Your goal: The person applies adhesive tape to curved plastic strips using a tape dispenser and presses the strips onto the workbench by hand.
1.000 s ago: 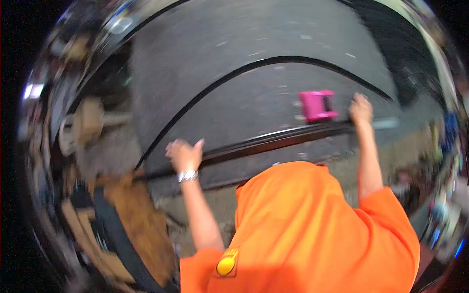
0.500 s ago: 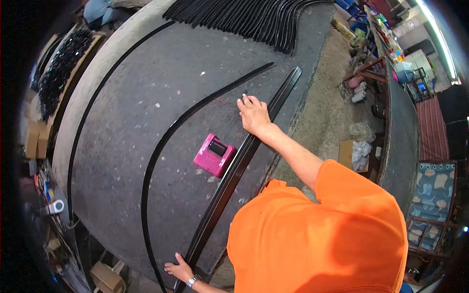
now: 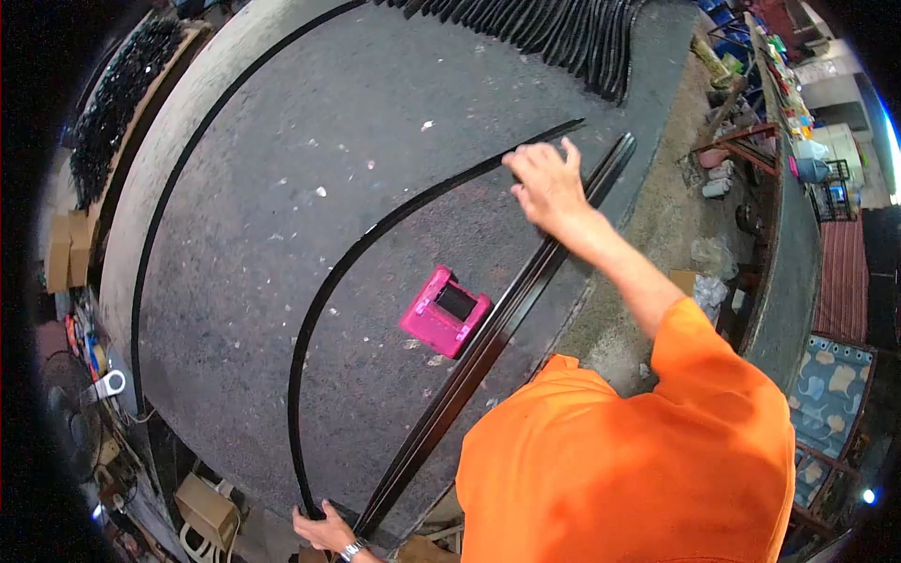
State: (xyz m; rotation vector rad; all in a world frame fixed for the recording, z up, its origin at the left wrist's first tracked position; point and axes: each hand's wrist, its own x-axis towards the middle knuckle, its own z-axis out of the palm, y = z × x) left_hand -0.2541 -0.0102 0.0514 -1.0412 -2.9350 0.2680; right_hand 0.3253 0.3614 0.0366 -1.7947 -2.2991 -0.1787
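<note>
A thin, curved black strip [image 3: 310, 328] lies across the dark table. My left hand [image 3: 324, 528], with a metal watch at its wrist, is at the strip's near end, its thumb and fingers on either side of it. Over the far part of the same strip is my right hand [image 3: 549, 188], thumb raised apart and fingers bent; whether the fingertips touch the strip, I cannot tell. Between the strip and my body, a bundle of long dark straight bars [image 3: 460, 385] runs along the table edge. A pink device with a black middle [image 3: 446, 314] sits against the bars.
Another curved black strip [image 3: 155, 225] follows the table's far side. Many black strips [image 3: 554, 42] lie side by side at the top. Beyond the table are a heap of black pieces [image 3: 122, 98], cardboard boxes [image 3: 70, 249] and a fan [image 3: 70, 413]. A second long bench [image 3: 788, 253] stands right.
My right hand has gone from the straight bars to above the curved strip. My left hand has shifted from beside the bars to the strip's near end. The view has shifted slightly.
</note>
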